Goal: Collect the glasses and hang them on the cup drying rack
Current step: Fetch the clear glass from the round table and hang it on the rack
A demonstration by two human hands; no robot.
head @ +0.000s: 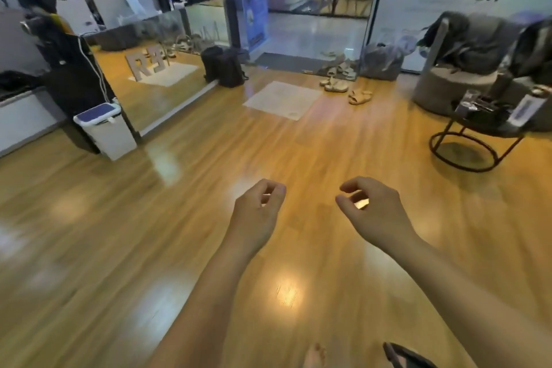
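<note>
hands empty, glass out of reach

we hold our left hand (257, 212) and right hand (373, 209) over the wooden floor (179, 218), fingers loosely curled, gripping nothing. a drinking glass (469, 101) stands on the round black side table (475, 131), well ahead and right of the right hand.

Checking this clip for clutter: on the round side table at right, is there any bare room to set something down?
Little. The round side table top is crowded: a glass at its left edge, dark items in the middle, a labelled bottle at right. Only a thin strip of front rim looks bare. Both hands, left hand and right hand, are empty over open wooden floor.
</note>
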